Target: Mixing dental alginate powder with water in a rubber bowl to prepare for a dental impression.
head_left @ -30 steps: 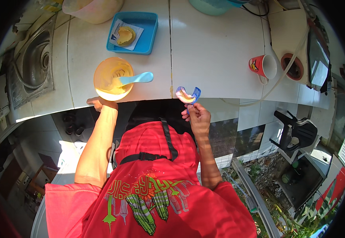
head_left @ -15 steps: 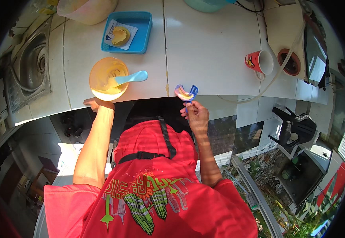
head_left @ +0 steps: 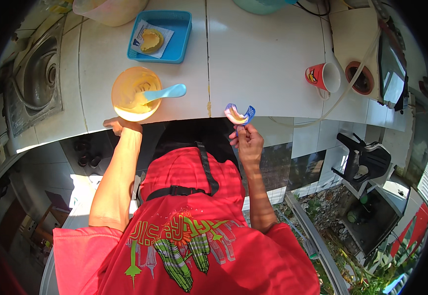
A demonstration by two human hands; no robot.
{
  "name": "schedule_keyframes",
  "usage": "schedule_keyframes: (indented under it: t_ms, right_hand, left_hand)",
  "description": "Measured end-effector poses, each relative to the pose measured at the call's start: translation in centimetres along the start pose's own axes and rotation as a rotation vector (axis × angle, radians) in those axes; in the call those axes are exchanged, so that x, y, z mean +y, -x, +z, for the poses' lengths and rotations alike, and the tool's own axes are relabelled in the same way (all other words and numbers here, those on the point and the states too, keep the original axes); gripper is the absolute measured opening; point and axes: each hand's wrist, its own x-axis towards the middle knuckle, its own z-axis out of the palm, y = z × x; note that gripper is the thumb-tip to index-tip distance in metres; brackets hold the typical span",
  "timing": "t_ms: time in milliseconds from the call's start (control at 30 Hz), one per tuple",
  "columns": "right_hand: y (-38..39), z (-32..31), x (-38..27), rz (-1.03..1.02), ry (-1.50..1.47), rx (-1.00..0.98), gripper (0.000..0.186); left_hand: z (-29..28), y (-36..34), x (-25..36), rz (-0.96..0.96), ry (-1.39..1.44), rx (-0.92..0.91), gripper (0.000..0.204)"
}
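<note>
My left hand point(head_left: 121, 126) rests at the counter edge just below an orange bowl point(head_left: 124, 88), index finger stretched out, other fingers partly hidden. The bowl holds smeared yellow paste and a light-blue spatula point(head_left: 170, 92). My right hand point(head_left: 244, 137) is closed on the handle of a blue perforated dental tray point(head_left: 248, 113) lined with pink-white and yellowish material, held up at the counter's front edge. Behind the bowl, a blue plastic box point(head_left: 178, 39) contains a white paper and a yellowish molded piece point(head_left: 151, 42).
White tiled counter point(head_left: 263, 64), with a steel sink point(head_left: 37, 78) at left, a red mug point(head_left: 316, 75) and clear hose point(head_left: 359, 69) at right, and large tubs point(head_left: 110, 10) along the back. A black chair point(head_left: 368, 160) stands below at the right.
My right hand has shifted slightly right and up with the tray, which now sits a little higher. My left hand stays by the bowl; the view has shifted slightly.
</note>
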Motion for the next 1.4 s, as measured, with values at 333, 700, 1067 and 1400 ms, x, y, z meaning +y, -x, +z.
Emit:
schedule_keyframes:
  t_ms: [333, 700, 1067, 1400]
  right_hand:
    - [0.4, 0.3, -0.7, 0.102, -0.147, -0.035, 0.025]
    - [-0.7, 0.6, -1.5, 0.350, -1.069, -0.513, 0.016]
    - [-0.5, 1.2, -0.8, 0.279, -0.853, -0.429, 0.018]
    - [-0.4, 2.5, 1.6, -0.487, 0.596, 0.302, 0.010]
  left_hand:
    - [-1.0, 0.3, 0.1, -0.036, 0.066, 0.010, 0.060]
    - [-0.1, -0.5, -0.5, 0.033, 0.008, 0.099, 0.057]
    - [0.1, -0.6, -0.5, 0.068, -0.016, 0.124, 0.055]
    - [0.4, -0.5, -0.2, 0.065, -0.004, 0.117, 0.054]
